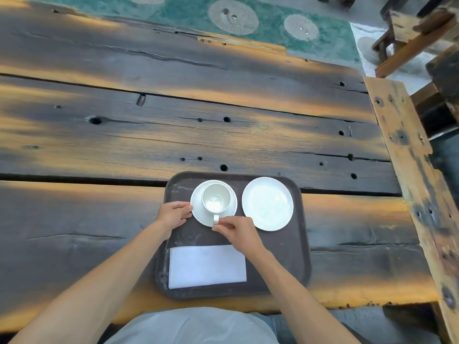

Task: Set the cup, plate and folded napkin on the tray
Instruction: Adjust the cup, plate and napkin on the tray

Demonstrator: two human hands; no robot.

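- We locate the cup [215, 200] upright on its saucer [198, 214] in the far-left part of the tray [285, 249], directly ahead of both hands; its handle [215, 219] points back toward us, so the cup's handle axis runs near-to-far.
- We note the right hand [238, 233] is the nearer one to the handle — its fingertips [218, 228] pinch or touch the handle's near end; the exact contact is too small to confirm.
- We see the left hand [173, 213] curled against the saucer's left rim, thumb and fingers gripping its edge.
- The plate [267, 203] lies flat in the far-right part of the tray, just beside the saucer, not touching it.
- The folded napkin [207, 266] lies flat along the tray's near edge, long axis left-to-right, under the right wrist.
- Materials: glossy white ceramic, round and smooth; matte white napkin, rectangular; dark brown scuffed tray with rounded corners — on a rough, charred plank table [99, 145].
- We judge all three items placed; only a final alignment of the cup remains.
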